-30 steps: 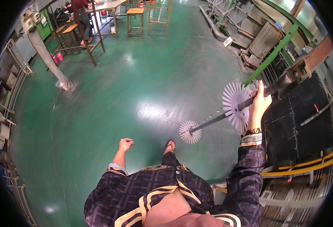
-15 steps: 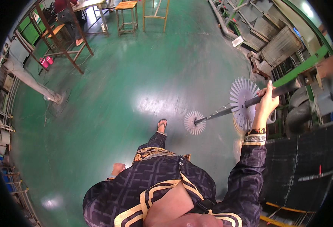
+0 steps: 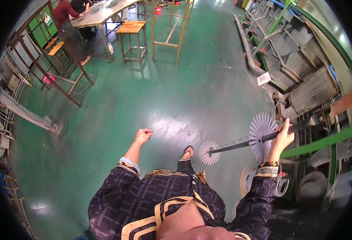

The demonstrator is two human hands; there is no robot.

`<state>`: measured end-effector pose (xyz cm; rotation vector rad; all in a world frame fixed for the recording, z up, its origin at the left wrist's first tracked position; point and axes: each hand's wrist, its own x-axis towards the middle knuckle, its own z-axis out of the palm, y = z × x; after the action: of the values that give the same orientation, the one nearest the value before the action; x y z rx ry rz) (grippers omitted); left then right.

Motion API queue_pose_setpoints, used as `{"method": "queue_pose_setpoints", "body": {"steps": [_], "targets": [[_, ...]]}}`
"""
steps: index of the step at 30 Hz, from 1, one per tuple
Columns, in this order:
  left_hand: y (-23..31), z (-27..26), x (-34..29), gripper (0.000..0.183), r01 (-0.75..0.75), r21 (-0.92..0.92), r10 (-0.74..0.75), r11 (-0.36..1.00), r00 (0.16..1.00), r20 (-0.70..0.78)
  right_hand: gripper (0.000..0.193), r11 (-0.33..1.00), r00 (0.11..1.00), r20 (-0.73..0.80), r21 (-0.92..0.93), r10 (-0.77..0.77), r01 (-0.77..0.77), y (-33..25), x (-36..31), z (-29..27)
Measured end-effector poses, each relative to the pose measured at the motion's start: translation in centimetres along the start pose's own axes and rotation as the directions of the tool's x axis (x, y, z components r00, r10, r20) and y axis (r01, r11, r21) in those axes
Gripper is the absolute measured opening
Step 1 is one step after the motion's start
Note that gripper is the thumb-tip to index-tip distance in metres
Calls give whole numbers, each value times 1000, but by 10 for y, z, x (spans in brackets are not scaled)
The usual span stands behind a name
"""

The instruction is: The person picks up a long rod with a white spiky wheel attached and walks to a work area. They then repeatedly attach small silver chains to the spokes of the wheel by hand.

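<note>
My right hand [image 3: 283, 138] is wrapped round a dark rod [image 3: 236, 147] that slants down and left from the upper right. Two pale discs with slotted, petal-like rims sit on the rod: the larger disc [image 3: 256, 130] just beside my fingers, the other disc [image 3: 208, 157] near its low end. A thin chain-like strand runs along the rod between them. Out in front of my body, my left hand [image 3: 144, 136] hangs over the green floor with fingers curled in; nothing shows in it.
Pipes [image 3: 246, 48] and a grey cylindrical machine [image 3: 314, 90] line the right side, with a green beam [image 3: 320, 143] below. Ahead stand a wooden-topped stool [image 3: 131, 28] and a metal frame [image 3: 168, 43]. At far left are a worktable [image 3: 104, 16], a co-worker [image 3: 68, 34] and a post [image 3: 28, 110].
I have moved forward, so the stool, table and machinery appear nearer. My left hand has swung up in front of me. My right hand keeps its hold on the rod.
</note>
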<state>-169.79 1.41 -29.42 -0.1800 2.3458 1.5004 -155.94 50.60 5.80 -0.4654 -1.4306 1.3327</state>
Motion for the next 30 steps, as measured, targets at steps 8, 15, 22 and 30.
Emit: {"method": "queue_pose_setpoints", "body": {"steps": [8,15,22,30], "targets": [[-71,42,115,20,329,500,-422,801,903,83,30,999,997,80,32,11,-14,120,183,185],[-35,71,187,21,301,517,-470,801,852,232,31,998,999,35,-50,-35,36,252,364,316],[141,103,563,19,405,-44,-406,913,914,2,27,1000,999,21,-14,-27,28,372,518,468],[442,189,921,22,-24,-93,21,995,999,-38,25,998,998,28,-22,-56,56,488,697,632]]}}
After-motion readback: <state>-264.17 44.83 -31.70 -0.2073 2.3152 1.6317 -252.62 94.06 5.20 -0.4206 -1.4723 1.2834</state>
